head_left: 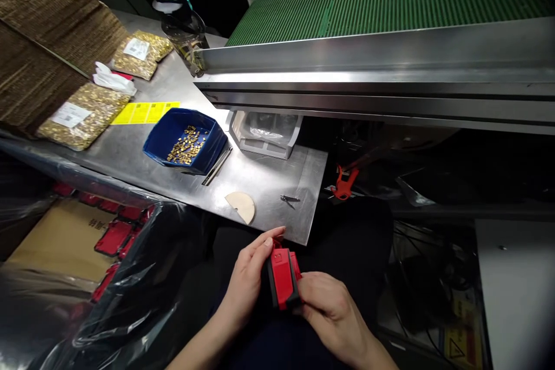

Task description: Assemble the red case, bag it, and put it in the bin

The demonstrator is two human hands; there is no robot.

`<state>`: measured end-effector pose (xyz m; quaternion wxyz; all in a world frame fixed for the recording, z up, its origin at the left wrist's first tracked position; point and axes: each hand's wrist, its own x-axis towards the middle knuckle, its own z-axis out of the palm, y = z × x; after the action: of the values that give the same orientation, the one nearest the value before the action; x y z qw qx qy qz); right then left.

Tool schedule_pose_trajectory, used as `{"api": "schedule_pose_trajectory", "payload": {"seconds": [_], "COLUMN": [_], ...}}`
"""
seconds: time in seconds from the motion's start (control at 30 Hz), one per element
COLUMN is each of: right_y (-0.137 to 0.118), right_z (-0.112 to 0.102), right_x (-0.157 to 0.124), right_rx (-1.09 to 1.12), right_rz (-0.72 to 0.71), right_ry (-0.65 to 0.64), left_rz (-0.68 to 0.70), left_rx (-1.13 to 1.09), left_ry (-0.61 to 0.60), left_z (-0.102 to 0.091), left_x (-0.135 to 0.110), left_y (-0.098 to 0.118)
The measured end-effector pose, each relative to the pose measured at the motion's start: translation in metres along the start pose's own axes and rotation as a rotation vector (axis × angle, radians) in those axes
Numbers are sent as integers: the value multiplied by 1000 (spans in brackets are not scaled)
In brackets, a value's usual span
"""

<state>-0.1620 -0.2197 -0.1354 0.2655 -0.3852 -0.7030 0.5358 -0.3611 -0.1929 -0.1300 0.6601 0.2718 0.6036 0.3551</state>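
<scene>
A small red and black plastic casing (pixel 284 277) sits between both my hands, low in the head view over my dark lap. My left hand (pixel 249 277) wraps its left side, with the index finger stretched along the top. My right hand (pixel 327 303) pinches the casing's lower right edge with curled fingers. Just beyond lies the front edge of a steel worktable (pixel 277 179).
On the table: a blue bin (pixel 186 141) of small brass parts, a grey bin (pixel 264 133), yellow labels (pixel 145 111), bags of brass parts (pixel 80 115), a beige wedge (pixel 241 206), a small metal tool (pixel 289 199). A green conveyor (pixel 390 0) runs behind. A plastic-lined box (pixel 115 237) of red casings stands left.
</scene>
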Motion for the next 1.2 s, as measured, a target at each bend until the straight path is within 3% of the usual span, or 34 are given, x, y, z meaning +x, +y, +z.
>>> {"api": "schedule_pose_trajectory", "payload": {"seconds": [0.2, 0.5, 0.6, 0.7, 0.77, 1.07, 1.2], "right_y": [5, 5, 4, 1, -2, -1, -3], "right_z": [5, 3, 4, 3, 3, 7, 9], "right_x": [-6, -9, -8, -5, -4, -8, -9], "right_rx": [217, 230, 247, 305, 333, 279, 279], "right_rz": [148, 249, 286, 356, 391, 462, 479], "right_ry": [41, 30, 56, 118, 136, 147, 146], "left_rz": [8, -18, 74, 186, 192, 116, 49], "left_rx": [8, 107, 127, 115, 96, 60, 1], "left_ry": [11, -34, -129, -307, -373, -246, -223], "left_z": [5, 4, -1, -5, -7, 13, 13], "left_x": [4, 6, 3, -2, -5, -1, -1], "left_y": [-1, -9, -10, -13, -14, -11, -12]}}
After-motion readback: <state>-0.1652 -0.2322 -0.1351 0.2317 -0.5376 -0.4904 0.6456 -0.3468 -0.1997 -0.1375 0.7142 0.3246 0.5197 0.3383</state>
